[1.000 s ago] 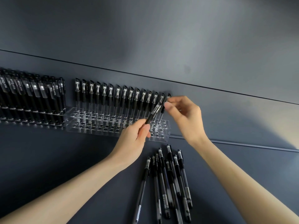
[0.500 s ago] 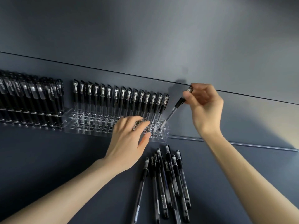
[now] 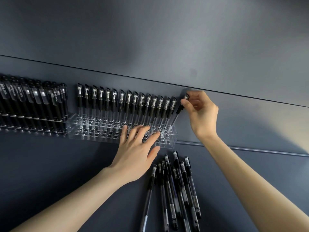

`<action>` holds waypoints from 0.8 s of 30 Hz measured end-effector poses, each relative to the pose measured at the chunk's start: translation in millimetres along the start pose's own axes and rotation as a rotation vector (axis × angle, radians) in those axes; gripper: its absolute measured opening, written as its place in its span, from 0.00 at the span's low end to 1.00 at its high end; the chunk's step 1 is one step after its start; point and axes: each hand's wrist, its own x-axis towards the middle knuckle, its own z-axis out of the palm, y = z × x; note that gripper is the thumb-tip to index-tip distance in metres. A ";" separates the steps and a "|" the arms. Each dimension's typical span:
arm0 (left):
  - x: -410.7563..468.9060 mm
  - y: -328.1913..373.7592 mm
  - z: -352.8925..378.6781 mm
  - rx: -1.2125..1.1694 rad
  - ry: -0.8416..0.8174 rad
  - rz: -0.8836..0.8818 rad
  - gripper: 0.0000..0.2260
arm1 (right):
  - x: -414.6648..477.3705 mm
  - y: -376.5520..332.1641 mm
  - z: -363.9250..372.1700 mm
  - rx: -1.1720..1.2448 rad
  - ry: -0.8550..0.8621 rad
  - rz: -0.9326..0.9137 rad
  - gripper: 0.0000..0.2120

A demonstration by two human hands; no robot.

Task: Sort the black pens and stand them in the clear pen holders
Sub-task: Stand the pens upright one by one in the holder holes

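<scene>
Pens [image 3: 175, 190]: loose bunch lying flat on the table [image 3: 66, 164], nearest the camera, roughly parallel, caps pointing away, some overlapping. Just beside the holder's front right corner.

Left hand [image 3: 135, 153]: released, palm down, fingers straight and spread. Fingertips rest on the top of the holder [image 3: 87, 131], right half, over the front rows of holes. Holds nothing.

Holder is clear, on the table, long side across the view. Front rows of holes bare. Back row carries a line of standing pens [image 3: 127, 104], caps up, all leaning slightly right.

Right hand [image 3: 200, 111]: grasping one pen [image 3: 178, 110], thumb and fingers pinched on the cap end. That pen tilts, cap up and to the right, tip down at the holder's far right corner, next to the last standing pen. Tip looks seated in the end hole of the back row, but glare on the plastic makes that unsure.

Second holder [image 3: 25, 126]: to the left, touching or nearly touching the first, packed with standing pens in several rows.

Dark wall [image 3: 150, 39] behind both.
</scene>
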 end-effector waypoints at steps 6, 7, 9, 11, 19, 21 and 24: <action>-0.4 1.0 -0.7 0.002 -0.001 0.000 0.22 | 1.8 3.6 0.7 -0.051 -0.071 0.003 0.10; -0.4 1.2 -0.9 0.002 -0.005 0.000 0.22 | 3.1 3.5 0.5 -0.059 -0.080 -0.002 0.10; -0.6 2.0 -1.8 0.000 -0.015 -0.004 0.22 | 4.4 4.4 0.9 -0.078 -0.101 -0.008 0.10; -0.4 2.2 -2.9 -0.008 -0.023 -0.010 0.22 | 3.3 6.1 2.1 -0.105 -0.134 -0.013 0.10; 0.3 2.8 -3.9 0.012 -0.069 -0.016 0.23 | -3.1 10.6 2.0 -0.122 -0.146 -0.023 0.11; -0.3 3.9 -6.9 0.009 -0.111 -0.022 0.24 | -3.2 10.1 1.3 -0.135 -0.145 -0.029 0.11; 0.5 7.3 -13.9 -0.034 -0.143 -0.043 0.30 | -3.4 7.9 -2.1 -0.163 -0.143 -0.043 0.11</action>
